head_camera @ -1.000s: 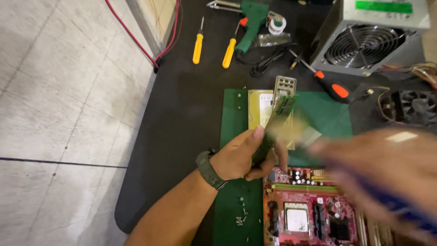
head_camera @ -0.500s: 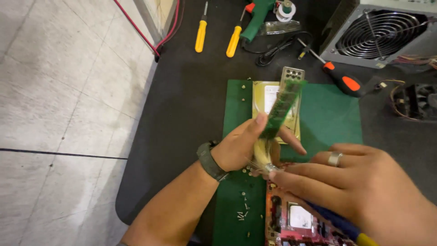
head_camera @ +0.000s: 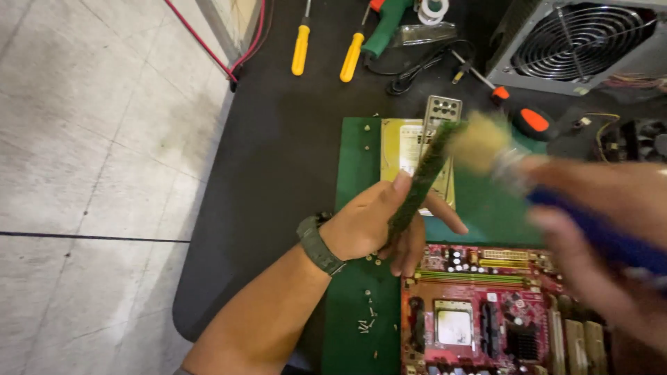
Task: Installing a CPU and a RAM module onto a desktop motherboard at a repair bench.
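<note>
My left hand (head_camera: 379, 226), with a dark watch on its wrist, grips a narrow green circuit card (head_camera: 425, 173) and holds it edge-up over the green mat (head_camera: 358, 160). My right hand (head_camera: 604, 239), blurred by motion, holds a blue-handled brush. The brush's tan bristles (head_camera: 479, 142) touch the card's upper end. A red motherboard (head_camera: 486, 312) lies on the mat just below both hands.
A grey power supply with a fan (head_camera: 583, 42) stands at the back right. Two yellow screwdrivers (head_camera: 326, 48), an orange-handled screwdriver (head_camera: 517, 114), a yellow board (head_camera: 399, 149) and a metal plate (head_camera: 442, 111) lie beyond. Loose screws (head_camera: 365, 323) sit on the mat. Tiled floor (head_camera: 90, 153) lies left.
My right hand has swung the brush from low beside the left hand up to the card's top end. The left hand keeps holding the card, which barely moved.
</note>
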